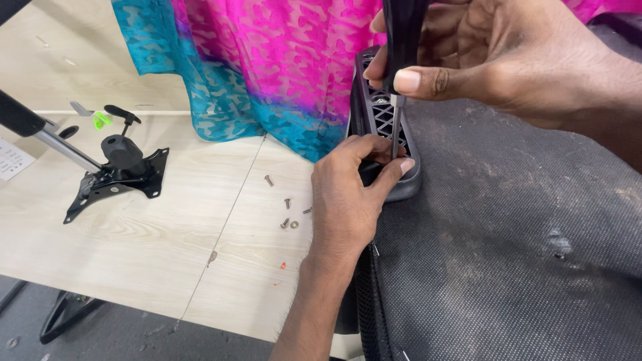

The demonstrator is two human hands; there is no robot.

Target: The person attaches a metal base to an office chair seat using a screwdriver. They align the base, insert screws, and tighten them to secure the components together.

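My right hand (pixel 495 57) grips the black handle of a screwdriver (pixel 400 40), held upright. Its metal shaft runs down into a black plastic lattice bracket (pixel 382 113) at the edge of a black mesh chair seat (pixel 508 234). My left hand (pixel 348 194) rests on the lower end of that bracket, fingers curled against it near the screwdriver tip. The tip itself is hidden behind my left fingers.
Several loose screws and a washer (pixel 289 215) lie on the light wooden tabletop (pixel 167 234). A black metal chair mechanism plate with a gas cylinder (pixel 120 170) sits at the left. A pink and turquoise patterned cloth (pixel 267 67) hangs at the back. Grey floor shows below the table's near edge.
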